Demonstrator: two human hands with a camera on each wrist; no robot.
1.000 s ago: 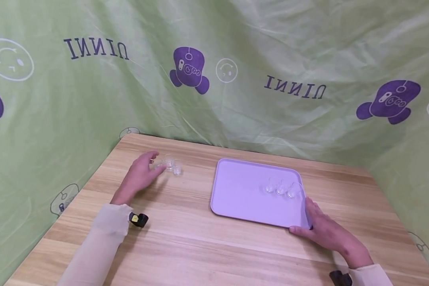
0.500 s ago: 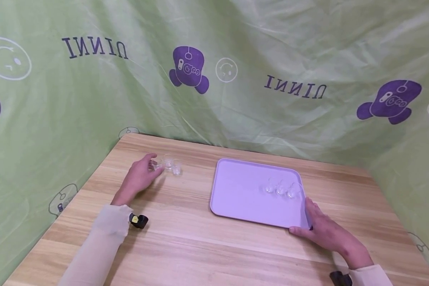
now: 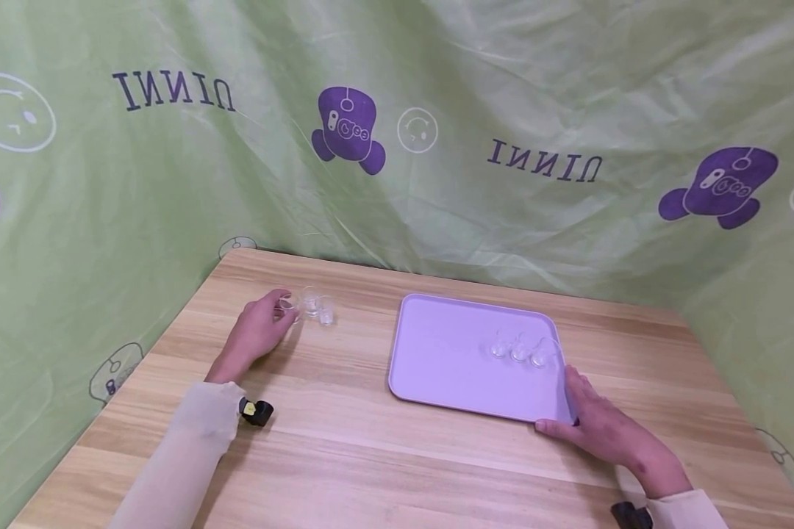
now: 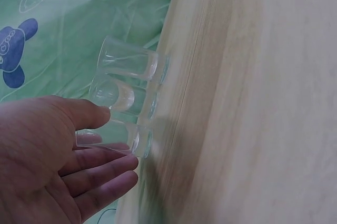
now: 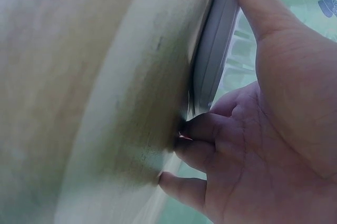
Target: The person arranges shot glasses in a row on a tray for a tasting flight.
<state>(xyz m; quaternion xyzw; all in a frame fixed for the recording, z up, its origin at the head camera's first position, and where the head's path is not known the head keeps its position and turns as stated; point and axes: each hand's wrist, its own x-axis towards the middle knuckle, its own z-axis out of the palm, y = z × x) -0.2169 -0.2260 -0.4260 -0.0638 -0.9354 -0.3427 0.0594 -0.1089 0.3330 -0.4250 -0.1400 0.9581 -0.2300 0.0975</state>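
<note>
At the left of the table, my left hand (image 3: 258,327) holds a small clear shot glass (image 4: 139,140) between thumb and fingers. The glass stands upright, its base at the tabletop. Two more shot glasses, one in the middle (image 4: 124,97) and one at the end (image 4: 129,62), stand close beside it in the left wrist view. My right hand (image 3: 602,426) grips the near right corner of a lilac tray (image 3: 437,367), thumb at its front edge and fingers along its right side. Three clear glasses (image 3: 519,351) stand in a row on the tray's right part.
The wood-grain table (image 3: 344,455) carries everything. A green printed curtain (image 3: 450,213) hangs behind it and along both sides. Black wrist cameras sit on the left wrist (image 3: 258,411) and the right wrist (image 3: 631,514).
My left hand has come slightly lower and closed its thumb and fingers around the nearest shot glass. The right hand, the tray and its glasses stay put.
</note>
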